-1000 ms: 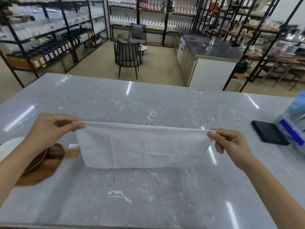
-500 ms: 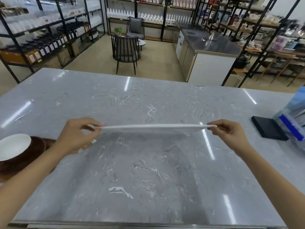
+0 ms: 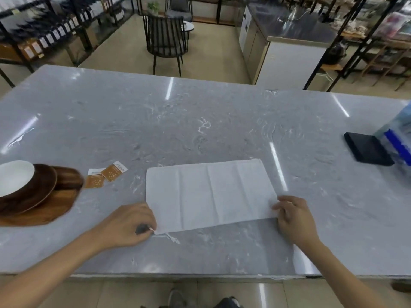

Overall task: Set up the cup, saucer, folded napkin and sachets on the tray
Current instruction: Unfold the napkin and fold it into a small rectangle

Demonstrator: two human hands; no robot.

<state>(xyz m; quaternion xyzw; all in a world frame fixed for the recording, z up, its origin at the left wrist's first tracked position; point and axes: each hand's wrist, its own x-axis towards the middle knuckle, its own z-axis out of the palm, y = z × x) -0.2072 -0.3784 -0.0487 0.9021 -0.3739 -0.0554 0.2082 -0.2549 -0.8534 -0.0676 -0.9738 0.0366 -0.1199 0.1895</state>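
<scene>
Since a moment ago the white cloth napkin [image 3: 209,194] has come down from being held taut in the air and now lies flat on the grey marble-look countertop [image 3: 200,130], spread as a wide rectangle with vertical crease lines showing.

Nearest, the left hand [image 3: 126,225] pinches the napkin's near-left corner between thumb and fingertip, the other fingers curled under. The right hand [image 3: 293,216] rests on the near-right corner with fingers bent, touching the cloth; whether it actually grips or only presses it down, cannot tell.

Step in hand looks like napkin folding, partly done: the cloth seems already doubled once, not yet compact enough for a tray. Next move likely calls for lifting one short edge and carrying it across to meet the other, corners matched, then smoothing. Thin soft fabric, limp, will slip on the glossy stone, so one side needs pinning.

Further left, two small orange-and-white paper sachets [image 3: 106,174] lie flat on the counter, overlapping slightly, just beside the dark brown wooden tray [image 3: 55,207]. On the tray sits a round dark wooden saucer [image 3: 42,187] with a white ceramic dish [image 3: 13,176] on it; whether that is the cup, cannot tell, it is cut off at the frame edge.

Far right, a flat black rectangular pad [image 3: 367,148] and a blurred blue-and-clear plastic pack [image 3: 398,138].
</scene>
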